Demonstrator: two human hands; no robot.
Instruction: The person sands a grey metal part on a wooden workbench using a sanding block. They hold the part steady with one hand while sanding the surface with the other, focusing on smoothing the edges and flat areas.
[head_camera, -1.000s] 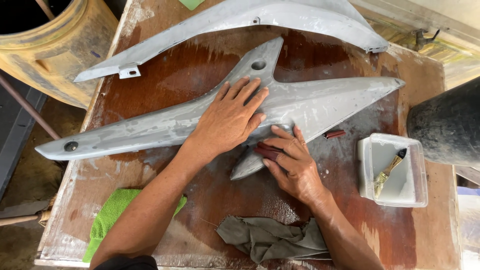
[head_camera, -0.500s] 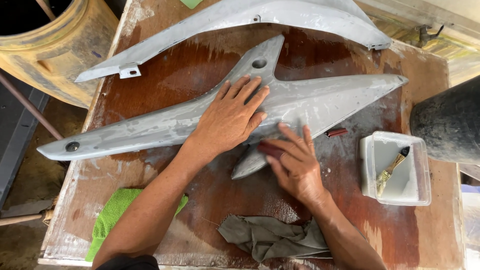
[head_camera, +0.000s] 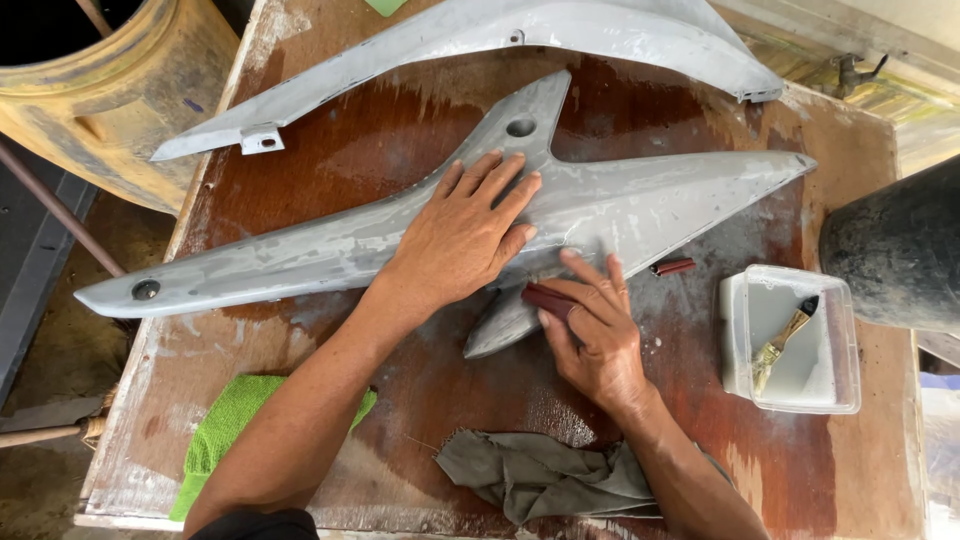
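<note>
A long grey primed body panel (head_camera: 300, 255) with pointed ends lies across the wet brown table (head_camera: 760, 470). My left hand (head_camera: 462, 235) rests flat on its middle, fingers spread, pressing it down. My right hand (head_camera: 595, 335) presses a folded dark red piece of sandpaper (head_camera: 548, 299) against the panel's lower fin, fingers laid over it. A second small red piece (head_camera: 672, 266) lies on the table just right of the panel.
Another grey panel (head_camera: 480, 35) lies along the far edge. A clear plastic tub (head_camera: 738, 340) holding a brush (head_camera: 783, 335) stands at right, beside a black round object (head_camera: 895, 250). A grey rag (head_camera: 530, 475) and green cloth (head_camera: 225, 430) lie near me. A yellow drum (head_camera: 110, 110) stands at left.
My right hand has slid the red sandpaper back and forth a short way along the fin. My left hand has stayed flat on the panel.
</note>
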